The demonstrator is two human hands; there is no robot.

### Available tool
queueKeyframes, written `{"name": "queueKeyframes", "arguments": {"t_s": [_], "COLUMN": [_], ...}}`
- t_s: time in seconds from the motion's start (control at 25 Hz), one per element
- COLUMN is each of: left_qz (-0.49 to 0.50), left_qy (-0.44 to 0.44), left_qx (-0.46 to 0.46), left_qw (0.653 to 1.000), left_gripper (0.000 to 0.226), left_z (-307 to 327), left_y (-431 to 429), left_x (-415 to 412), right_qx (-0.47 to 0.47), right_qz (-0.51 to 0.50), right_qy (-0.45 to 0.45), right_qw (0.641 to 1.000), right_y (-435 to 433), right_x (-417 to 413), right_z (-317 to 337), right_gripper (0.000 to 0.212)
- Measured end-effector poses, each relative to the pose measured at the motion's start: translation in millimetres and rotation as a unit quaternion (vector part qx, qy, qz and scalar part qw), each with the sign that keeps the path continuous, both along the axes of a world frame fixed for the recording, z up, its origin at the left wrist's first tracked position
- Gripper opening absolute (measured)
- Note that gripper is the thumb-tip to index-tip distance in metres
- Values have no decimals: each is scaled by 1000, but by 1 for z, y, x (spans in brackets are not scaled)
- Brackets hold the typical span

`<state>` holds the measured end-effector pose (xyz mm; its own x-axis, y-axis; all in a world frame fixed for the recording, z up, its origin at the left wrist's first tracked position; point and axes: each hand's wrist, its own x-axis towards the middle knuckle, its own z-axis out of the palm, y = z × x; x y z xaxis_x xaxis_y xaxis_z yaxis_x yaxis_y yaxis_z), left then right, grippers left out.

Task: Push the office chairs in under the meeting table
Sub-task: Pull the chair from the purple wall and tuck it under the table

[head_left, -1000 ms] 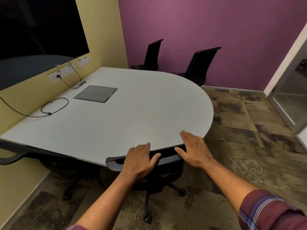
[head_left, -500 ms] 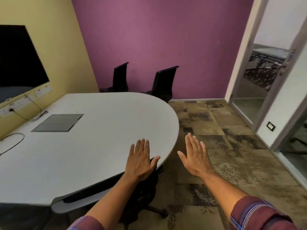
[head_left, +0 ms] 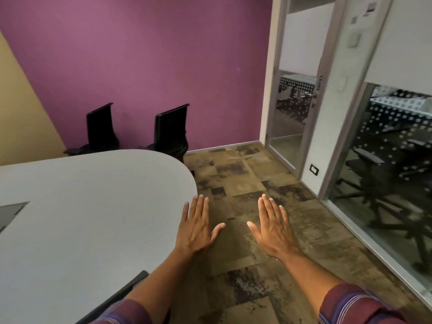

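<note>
The grey meeting table (head_left: 88, 206) fills the left of the view, its rounded end toward the right. Two black office chairs stand at its far side against the purple wall: one on the left (head_left: 100, 129) and one on the right (head_left: 171, 130). Only the dark top edge of a near chair (head_left: 121, 293) shows under my left forearm, at the table's near edge. My left hand (head_left: 196, 228) is flat and open above the table's rounded edge, holding nothing. My right hand (head_left: 272, 228) is flat and open over the carpet, also holding nothing.
Patterned brown carpet (head_left: 257, 183) stretches from the table's end to the far wall. A glass door (head_left: 294, 108) and a glass partition (head_left: 385, 171) close the right side; dark chairs show behind the glass. A grey cable hatch (head_left: 11, 211) sits in the tabletop.
Both hands have let go of the near chair's backrest and lifted flat. My view has swung right, toward the table's rounded end and the glass door.
</note>
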<state>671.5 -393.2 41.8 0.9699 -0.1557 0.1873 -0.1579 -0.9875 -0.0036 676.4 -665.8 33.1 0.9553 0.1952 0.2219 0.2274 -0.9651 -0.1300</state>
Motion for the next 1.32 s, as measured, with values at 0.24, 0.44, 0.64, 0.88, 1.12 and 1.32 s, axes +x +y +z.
{"name": "queueKeyframes", "arguments": {"t_s": [0.24, 0.44, 0.64, 0.88, 1.12, 1.32], "left_qz": [-35, -43, -61, -41, -41, 29], "left_qy": [0, 2, 2, 10, 8, -8], "left_qx": [-16, -42, -30, -44, -17, -34], "left_qw": [999, 998, 998, 998, 999, 999], "left_gripper": [102, 98, 100, 107, 99, 110], "left_z": [-22, -42, -47, -36, -43, -41], "left_y": [-28, -25, -14, -6, -6, 8], "left_x": [95, 210, 321, 443, 583, 718], "right_qx": [-5, -1, 2, -13, -14, 4], "right_qz": [-28, -35, -47, -37, -3, 38], "right_qy": [5, -1, -13, -3, -8, -9], "right_qw": [1000, 999, 999, 999, 1000, 999], "right_y": [-20, -26, -27, -24, -16, -9], "right_x": [74, 185, 303, 428, 587, 735], "right_z": [-17, -28, -26, -24, -40, -29], "right_gripper": [88, 93, 92, 91, 90, 91]}}
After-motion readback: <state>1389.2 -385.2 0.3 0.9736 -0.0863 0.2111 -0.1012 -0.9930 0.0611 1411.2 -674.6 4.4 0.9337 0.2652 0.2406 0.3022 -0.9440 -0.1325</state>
